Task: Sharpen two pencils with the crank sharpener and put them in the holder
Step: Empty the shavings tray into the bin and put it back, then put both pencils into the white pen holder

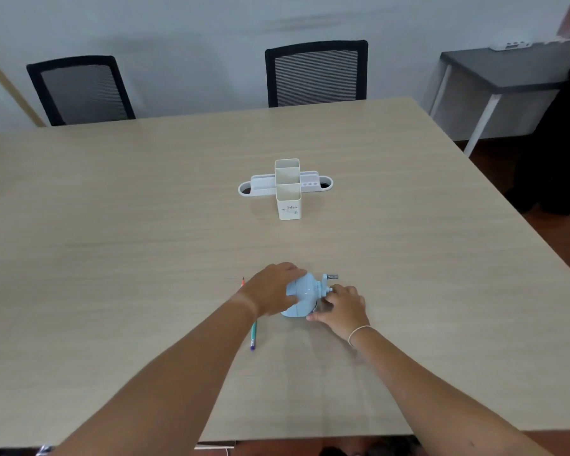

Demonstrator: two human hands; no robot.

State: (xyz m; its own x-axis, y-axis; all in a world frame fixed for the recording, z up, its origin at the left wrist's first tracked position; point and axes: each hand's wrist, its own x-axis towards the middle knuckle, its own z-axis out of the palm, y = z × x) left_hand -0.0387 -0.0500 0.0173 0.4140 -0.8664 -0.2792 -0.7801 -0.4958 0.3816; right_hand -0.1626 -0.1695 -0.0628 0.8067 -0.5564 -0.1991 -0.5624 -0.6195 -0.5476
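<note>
Head view looks down on a wide, pale wood-grain table (145, 225), whose near edge runs along the bottom of the frame and whose right edge slants away toward a grey side table (507, 70). Close to the near edge, a little right of centre, sits a light blue, rounded plastic crank sharpener (301, 299). The left hand (270, 291) lies over its top and left side, fingers curled down and clamped on the body. The right hand (341, 307) is at the sharpener's right end, fingers closed together at the blue crank arm (326, 284); the arm's grey knob (332, 276) sticks up free above the fingers, so exactly what the fingertips pinch cannot be told. A teal pencil with a purple end (253, 335) lies on the table just left of the sharpener, passing under the left wrist. A thin reddish pencil tip (243, 282) shows beyond the wrist; whether it belongs to a second pencil is unclear. Well apart, toward the middle of the table, stands a cream and white plastic desk holder (288, 192) with two tall square compartments and low side trays. Bare tabletop surrounds it on all sides. Two black mesh-backed chairs (316, 74) stand at the far edge.
</note>
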